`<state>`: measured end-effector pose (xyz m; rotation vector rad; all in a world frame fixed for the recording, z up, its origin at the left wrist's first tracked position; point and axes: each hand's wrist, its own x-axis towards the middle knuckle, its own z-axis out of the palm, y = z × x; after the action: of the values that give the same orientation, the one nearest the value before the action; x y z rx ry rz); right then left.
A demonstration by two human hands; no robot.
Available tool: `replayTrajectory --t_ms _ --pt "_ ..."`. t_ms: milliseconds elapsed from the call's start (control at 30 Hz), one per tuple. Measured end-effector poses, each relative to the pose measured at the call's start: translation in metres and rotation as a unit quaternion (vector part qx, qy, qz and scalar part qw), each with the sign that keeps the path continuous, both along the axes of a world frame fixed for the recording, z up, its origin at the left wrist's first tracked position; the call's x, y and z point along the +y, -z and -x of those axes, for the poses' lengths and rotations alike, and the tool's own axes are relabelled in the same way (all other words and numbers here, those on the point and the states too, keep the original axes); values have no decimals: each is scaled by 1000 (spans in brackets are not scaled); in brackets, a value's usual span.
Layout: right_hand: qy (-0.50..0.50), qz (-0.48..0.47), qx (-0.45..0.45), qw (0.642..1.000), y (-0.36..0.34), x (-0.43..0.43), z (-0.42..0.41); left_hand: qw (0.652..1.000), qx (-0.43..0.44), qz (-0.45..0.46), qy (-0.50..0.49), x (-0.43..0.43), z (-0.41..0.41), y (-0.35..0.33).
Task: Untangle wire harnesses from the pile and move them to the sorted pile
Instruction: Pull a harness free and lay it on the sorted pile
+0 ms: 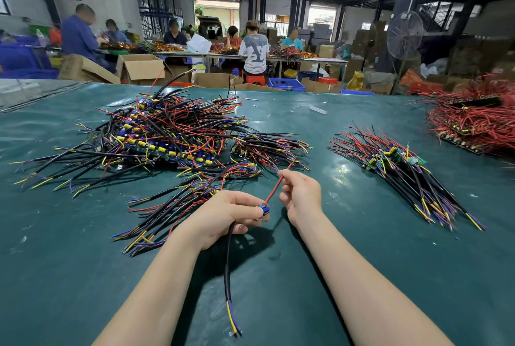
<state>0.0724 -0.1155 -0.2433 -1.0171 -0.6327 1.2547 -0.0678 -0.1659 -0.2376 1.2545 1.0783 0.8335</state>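
My left hand (223,217) grips one wire harness (229,262) at its small board with blue parts; the black cable hangs toward me and ends in yellow and blue leads. My right hand (299,195) pinches that harness's red wire, which runs up to the right. The big tangled pile (167,131) of black, red, yellow and blue harnesses lies at the far left. A smaller loose bunch (167,206) lies just left of my left hand. The sorted pile (401,172), with harnesses laid in parallel, sits to the right.
Everything lies on a table under a green cloth (334,276). A heap of red wires (473,119) sits at the far right edge. A white scrap (318,109) lies near the far edge. Beyond the table, people work at benches among cardboard boxes and a standing fan (404,36).
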Motion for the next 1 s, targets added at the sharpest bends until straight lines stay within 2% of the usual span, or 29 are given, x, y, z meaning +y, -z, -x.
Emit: replayTrajectory --t_ms 100,200,300,400,467,533,600,667,733,867,1000 --pt "48 25 74 996 -2 6 -10 997 36 4 69 -5 0 -5" --pt "58 44 168 983 -3 10 -19 996 40 10 84 -7 -3 -7" --pt "31 35 194 980 -2 11 -24 998 -18 41 52 -5 -2 -7" --pt "-10 13 111 994 -2 5 -16 991 -121 58 -23 -2 -1 -8" --pt "-65 -1 -16 998 -3 -1 -6 985 -143 11 -92 1 -2 -8" --pt "-168 -21 -172 970 -4 -11 7 978 -130 -58 -150 4 -1 -8" --pt "-288 -51 -264 919 -3 -23 20 967 -133 -108 -191 5 1 -8" --pt "-367 -63 -273 887 -3 -32 31 953 -164 -133 -218 6 2 -7" --pt "-402 -68 -256 876 -4 -38 36 943 -177 -152 -238 6 1 -6" --pt "-398 -91 -274 871 -4 -41 37 934 -167 -184 -258 7 -6 -6" --pt "-382 -84 -263 882 -5 -39 35 935 -200 -141 -256 10 -1 -12"
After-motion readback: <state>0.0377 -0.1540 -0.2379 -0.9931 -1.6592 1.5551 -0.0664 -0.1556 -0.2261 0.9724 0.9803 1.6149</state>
